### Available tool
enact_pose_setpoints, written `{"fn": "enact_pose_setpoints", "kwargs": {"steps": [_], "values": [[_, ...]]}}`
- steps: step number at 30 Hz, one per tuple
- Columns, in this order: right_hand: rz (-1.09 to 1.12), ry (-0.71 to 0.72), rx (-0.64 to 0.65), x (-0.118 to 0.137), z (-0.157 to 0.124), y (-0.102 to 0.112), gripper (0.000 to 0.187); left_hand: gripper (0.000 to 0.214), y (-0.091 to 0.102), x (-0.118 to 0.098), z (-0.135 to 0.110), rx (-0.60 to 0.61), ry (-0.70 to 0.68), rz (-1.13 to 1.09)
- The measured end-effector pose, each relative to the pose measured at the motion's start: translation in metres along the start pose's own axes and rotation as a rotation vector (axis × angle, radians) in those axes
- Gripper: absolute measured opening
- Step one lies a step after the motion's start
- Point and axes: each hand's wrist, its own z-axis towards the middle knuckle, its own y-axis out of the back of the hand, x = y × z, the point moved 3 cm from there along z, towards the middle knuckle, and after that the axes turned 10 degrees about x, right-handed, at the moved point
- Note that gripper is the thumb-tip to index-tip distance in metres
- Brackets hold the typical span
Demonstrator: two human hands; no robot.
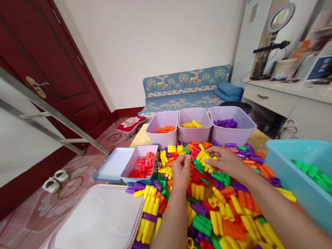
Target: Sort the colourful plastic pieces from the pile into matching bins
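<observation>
A heap of plastic tube pieces (222,217) in red, yellow, green, orange and purple covers the table. My left hand (181,172) reaches into its far middle with fingers curled, pinched on something I cannot make out. My right hand (226,161) lies over the heap beside it, fingers bent down onto yellow pieces (203,157). Behind the heap stand three lilac bins: one with orange pieces (166,129), one with yellow pieces (192,124), one with purple pieces (226,123). A small bin of red pieces (142,166) sits at the left.
A turquoise bin (292,183) with green pieces stands at the right. A white lid (96,229) lies at front left, a blue tray (111,165) beyond it. A sofa, a red door, a metal ladder and slippers on the floor surround the table.
</observation>
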Motion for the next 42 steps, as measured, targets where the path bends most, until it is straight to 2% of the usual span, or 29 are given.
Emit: {"fn": "enact_pose_setpoints", "kwargs": {"steps": [2, 4, 6, 8, 9, 11, 13, 16, 17, 19, 22, 24, 25, 27, 29, 31, 33, 37, 40, 42], "values": [[-0.125, -0.002, -0.019, 0.018, 0.025, 0.018, 0.024, 0.033, -0.001, 0.002, 0.001, -0.006, 0.004, 0.005], [-0.183, 0.044, -0.134, 0.036, 0.053, 0.035, 0.030, 0.033, -0.001, 0.003, 0.001, -0.007, 0.006, 0.010], [-0.223, 0.112, -0.298, 0.051, 0.076, 0.046, 0.048, 0.033, 0.000, 0.002, 0.000, -0.016, 0.006, 0.012], [-0.308, 0.185, -0.424, 0.059, 0.087, 0.046, 0.066, 0.035, 0.001, -0.001, -0.002, -0.048, 0.003, 0.021], [-0.355, 0.215, -0.448, 0.060, 0.088, 0.041, 0.072, 0.037, 0.003, -0.004, -0.003, -0.072, -0.004, 0.034], [-0.411, 0.248, -0.385, 0.055, 0.081, 0.022, 0.067, 0.040, 0.005, -0.009, -0.005, -0.120, -0.022, 0.063], [-0.414, 0.259, -0.223, 0.045, 0.062, -0.001, 0.046, 0.042, 0.007, -0.014, -0.007, -0.155, -0.040, 0.086], [-0.373, 0.254, 0.014, 0.031, 0.014, -0.028, 0.023, 0.041, 0.010, -0.018, -0.009, -0.204, -0.064, 0.091], [-0.354, 0.251, 0.055, 0.028, -0.006, -0.033, 0.021, 0.040, 0.010, -0.019, -0.009, -0.222, -0.079, 0.086], [-0.334, 0.254, 0.056, 0.024, -0.051, -0.038, 0.018, 0.038, 0.012, -0.020, -0.008, -0.250, -0.107, 0.067], [-0.432, 0.327, -0.001, 0.016, -0.123, -0.045, 0.020, 0.037, 0.014, -0.018, -0.006, -0.270, -0.126, 0.027], [-0.606, 0.464, 0.073, 0.009, -0.166, -0.057, 0.040, 0.038, 0.016, -0.017, -0.004, -0.270, -0.129, 0.002], [-0.692, 0.554, 0.097, 0.005, -0.184, -0.064, 0.044, 0.039, 0.017, -0.017, -0.002, -0.270, -0.127, -0.010], [-0.854, 0.698, 0.131, -0.001, -0.209, -0.076, 0.048, 0.041, 0.018, -0.020, 0.001, -0.264, -0.120, -0.029], [-0.986, 0.811, 0.187, -0.004, -0.217, -0.083, 0.049, 0.041, 0.020, -0.026, 0.002, -0.245, -0.120, -0.050], [-1.055, 0.852, 0.236, -0.002, -0.211, -0.083, 0.049, 0.041, 0.020, -0.039, 0.003, -0.194, -0.127, -0.079], [-1.054, 0.794, 0.224, 0.004, -0.190, -0.078, 0.050, 0.042, 0.018, -0.054, 0.001, -0.128, -0.136, -0.113], [-1.037, 0.569, 0.148, 0.013, -0.120, -0.064, 0.049, 0.045, 0.016, -0.088, -0.007, -0.068, -0.183, -0.111], [-1.116, 0.442, 0.096, 0.015, -0.064, -0.053, 0.034, 0.046, 0.015, -0.107, -0.008, -0.018, -0.219, -0.093], [-1.165, 0.252, -0.009, 0.018, -0.037, -0.045, 0.038, 0.044, 0.018, -0.116, -0.006, 0.033, -0.240, -0.072]]}}
